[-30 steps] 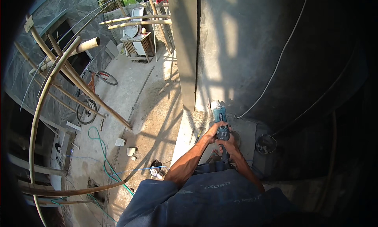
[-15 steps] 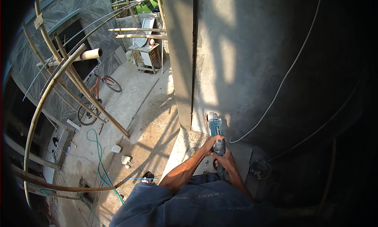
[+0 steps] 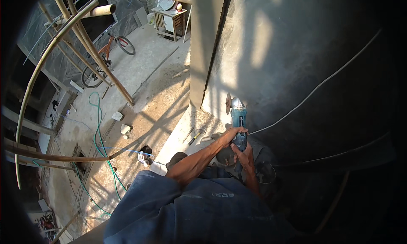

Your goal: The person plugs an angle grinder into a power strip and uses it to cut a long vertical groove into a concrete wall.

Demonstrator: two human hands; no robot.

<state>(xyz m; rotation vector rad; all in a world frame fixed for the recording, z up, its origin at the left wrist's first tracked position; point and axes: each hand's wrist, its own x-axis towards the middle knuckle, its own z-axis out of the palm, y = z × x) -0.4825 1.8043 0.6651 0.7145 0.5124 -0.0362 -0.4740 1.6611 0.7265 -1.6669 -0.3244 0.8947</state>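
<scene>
A teal angle grinder point(image 3: 239, 118) with a silver head points away from me, beside the grey plastered wall point(image 3: 271, 70). Its brown cutting disc point(image 3: 228, 103) stands nearly edge-on at the head's left; I cannot tell whether it touches the wall. My left hand point(image 3: 235, 134) wraps over the grinder's body. Closed round its rear part is my right hand point(image 3: 243, 154), closer to me. A dark vertical slit point(image 3: 217, 42) runs between the wall and a paler pillar point(image 3: 202, 45). On the pale ledge point(image 3: 178, 143) left of the grinder lies a hammer point(image 3: 196, 136).
Bamboo poles point(image 3: 91, 53) rise at the left. Below are a bicycle point(image 3: 108, 53), a green hose point(image 3: 99, 129), broken blocks point(image 3: 125, 128) and a slatted wooden stand point(image 3: 171, 23). A white cable point(image 3: 313, 92) crosses the wall; a dark bucket point(image 3: 266, 173) stands right of my arm.
The view has tipped downward, so the yard sits higher in the picture. The grinder has shifted a little away from the slit, and its disc shows more plainly. Both hands keep their hold.
</scene>
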